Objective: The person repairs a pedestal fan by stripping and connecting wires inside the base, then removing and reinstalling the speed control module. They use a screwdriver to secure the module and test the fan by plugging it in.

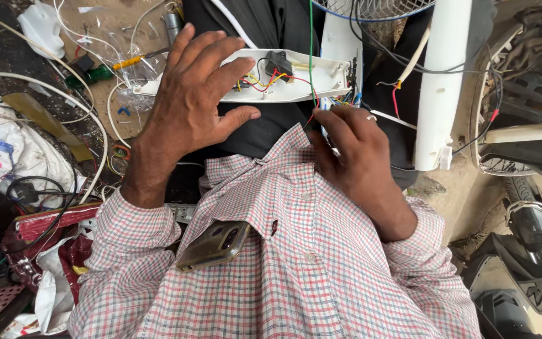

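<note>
1. The white plastic housing (296,78) lies across the person's lap on dark trousers, its open side up, showing a black switch block (278,61) and loose red, yellow and black wires (265,80) inside.
2. The left hand (189,94) hovers just left of the housing, fingers spread wide and holding nothing; its fingertips reach over the housing's left end.
3. The right hand (359,150) sits just below the housing's right end, fingers curled in a narrow grip around a bundle of thin coloured wires (337,100); whether it pinches one single wire I cannot tell.
4. Handling, as a judgement: the housing looks light, thin-walled and stiff, likely to flex or crack if squeezed. Its long outer edges seem the safest place to hold it, away from the wiring. The wires are soft and slack, and their joints probably tear loose with a hard tug.
5. To the right of the housing stands a white fan column (440,81), close by, with a wire fan guard (377,7) above it; room on that side is tight.
6. Left of the housing the ground is cluttered: a yellow-handled screwdriver (134,60), clear plastic bags and white cables. The most open room lies toward the person's chest, where a phone (214,245) pokes from the checked shirt pocket.
</note>
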